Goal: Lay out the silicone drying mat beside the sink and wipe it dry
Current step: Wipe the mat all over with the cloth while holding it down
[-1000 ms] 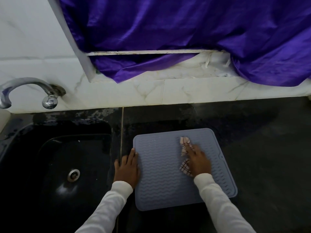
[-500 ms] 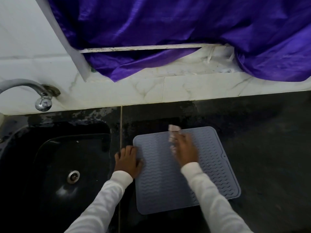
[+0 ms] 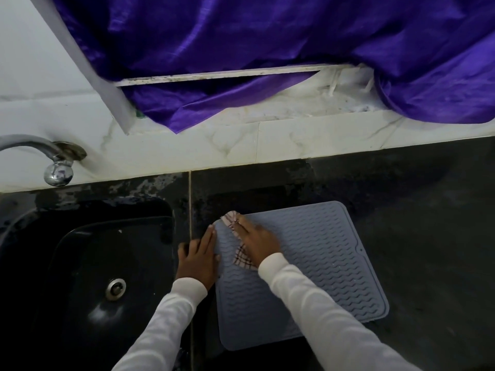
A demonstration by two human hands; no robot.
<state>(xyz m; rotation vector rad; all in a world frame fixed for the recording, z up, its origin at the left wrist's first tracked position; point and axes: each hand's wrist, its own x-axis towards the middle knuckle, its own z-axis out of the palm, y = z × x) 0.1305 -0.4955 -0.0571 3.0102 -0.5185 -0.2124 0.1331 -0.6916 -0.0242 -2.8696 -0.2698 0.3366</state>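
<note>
Moved: right hand (image 3: 257,243) slides cloth (image 3: 242,257) to mat's (image 3: 321,263) sink-side far corner | mat: flat on surface, just right of sink (image 3: 88,263) | grips: right fingers flat, pressing cloth; left hand (image 3: 199,259) spread, pinning sink-side edge | handling: soft, floppy, likely slippery; hold by edge.

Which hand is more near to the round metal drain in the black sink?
Left. The left hand rests at the left edge of the grey silicone mat, beside the black sink holding the drain. The right hand lies further right, pressing the checked cloth onto the mat.
</note>
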